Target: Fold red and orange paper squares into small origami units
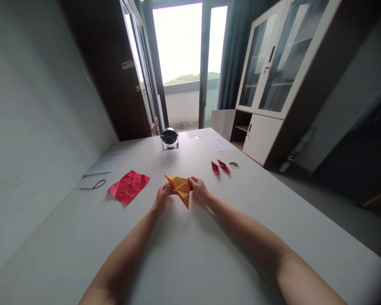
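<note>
A partly folded sheet of orange origami paper (180,186) is held above the white table, creased and with one point hanging down toward me. My left hand (164,195) pinches its left edge, some fingers hidden beneath the paper. At the right edge, the thumb and fingers of my right hand (198,188) are closed on it. Left of my hands lies a red sheet of paper (128,187), flat and covered with crease lines. Two small folded red paper pieces (219,167) rest beyond my right hand.
A round silver-framed device (169,139) stands toward the table's far end. White papers (104,163) lie at the left edge by the wall, with a black cord loop (95,185) in front. A round cable hole (234,165) is near the right edge; more sheets (220,143) lie at far right.
</note>
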A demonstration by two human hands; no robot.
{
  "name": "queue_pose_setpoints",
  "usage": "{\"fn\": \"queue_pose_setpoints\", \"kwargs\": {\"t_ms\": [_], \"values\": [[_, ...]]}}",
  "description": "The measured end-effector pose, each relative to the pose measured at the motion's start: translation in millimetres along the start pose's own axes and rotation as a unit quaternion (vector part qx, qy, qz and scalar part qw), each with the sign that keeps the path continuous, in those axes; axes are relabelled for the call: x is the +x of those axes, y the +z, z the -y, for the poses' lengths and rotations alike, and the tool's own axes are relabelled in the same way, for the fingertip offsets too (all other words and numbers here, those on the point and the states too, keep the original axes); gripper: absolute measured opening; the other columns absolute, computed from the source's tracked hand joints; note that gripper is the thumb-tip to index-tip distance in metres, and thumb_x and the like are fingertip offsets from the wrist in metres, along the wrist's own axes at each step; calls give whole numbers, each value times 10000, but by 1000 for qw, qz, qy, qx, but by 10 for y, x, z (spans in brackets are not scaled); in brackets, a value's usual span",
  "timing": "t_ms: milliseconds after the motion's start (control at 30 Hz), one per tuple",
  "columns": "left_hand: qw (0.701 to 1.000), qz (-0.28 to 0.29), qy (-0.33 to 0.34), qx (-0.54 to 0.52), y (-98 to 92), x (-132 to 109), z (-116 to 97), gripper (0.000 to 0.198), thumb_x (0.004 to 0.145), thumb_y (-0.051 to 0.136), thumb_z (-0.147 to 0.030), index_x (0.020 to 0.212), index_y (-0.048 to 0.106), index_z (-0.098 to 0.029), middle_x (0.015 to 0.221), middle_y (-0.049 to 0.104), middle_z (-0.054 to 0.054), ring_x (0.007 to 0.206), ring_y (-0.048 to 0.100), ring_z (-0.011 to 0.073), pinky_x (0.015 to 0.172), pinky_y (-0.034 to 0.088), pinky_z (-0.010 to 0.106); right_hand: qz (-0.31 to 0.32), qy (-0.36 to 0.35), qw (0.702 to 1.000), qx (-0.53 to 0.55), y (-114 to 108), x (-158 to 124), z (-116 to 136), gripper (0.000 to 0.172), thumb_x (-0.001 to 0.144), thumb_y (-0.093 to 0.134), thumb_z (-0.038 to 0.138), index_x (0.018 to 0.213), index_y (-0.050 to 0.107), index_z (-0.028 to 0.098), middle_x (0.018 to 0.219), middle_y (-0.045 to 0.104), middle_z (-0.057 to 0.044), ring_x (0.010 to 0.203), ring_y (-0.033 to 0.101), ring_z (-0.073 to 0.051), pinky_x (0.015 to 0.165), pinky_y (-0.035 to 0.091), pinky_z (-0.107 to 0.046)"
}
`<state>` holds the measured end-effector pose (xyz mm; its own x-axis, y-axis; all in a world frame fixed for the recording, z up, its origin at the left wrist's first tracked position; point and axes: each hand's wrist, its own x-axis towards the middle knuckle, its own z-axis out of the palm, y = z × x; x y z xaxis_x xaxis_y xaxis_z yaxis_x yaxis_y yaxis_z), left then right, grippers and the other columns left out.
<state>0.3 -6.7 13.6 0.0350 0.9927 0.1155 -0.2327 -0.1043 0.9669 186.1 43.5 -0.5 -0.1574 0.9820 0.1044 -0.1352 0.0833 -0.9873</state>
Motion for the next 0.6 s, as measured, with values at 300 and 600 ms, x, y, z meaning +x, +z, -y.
{"fn": "queue_pose_setpoints", "kwargs": {"t_ms": [300,600], "values": [[1000,11,3,1,-5,3,39,553,782,683,-586,1037,709,-96,943,730,133,770,701,219,771,554,357,42,56,995,68,3,2,-5,379,727,658,547,716,523,193,574,469,51,491,398,-92,484,301,-230],[1000,15,7,-4,-1,7,47,540,793,678,-581,1028,712,-97,899,723,129,709,678,199,727,550,347,44,85,992,86,2,3,35,399,694,684,551,763,529,190,625,530,23,539,463,-108,488,334,-228]]}}
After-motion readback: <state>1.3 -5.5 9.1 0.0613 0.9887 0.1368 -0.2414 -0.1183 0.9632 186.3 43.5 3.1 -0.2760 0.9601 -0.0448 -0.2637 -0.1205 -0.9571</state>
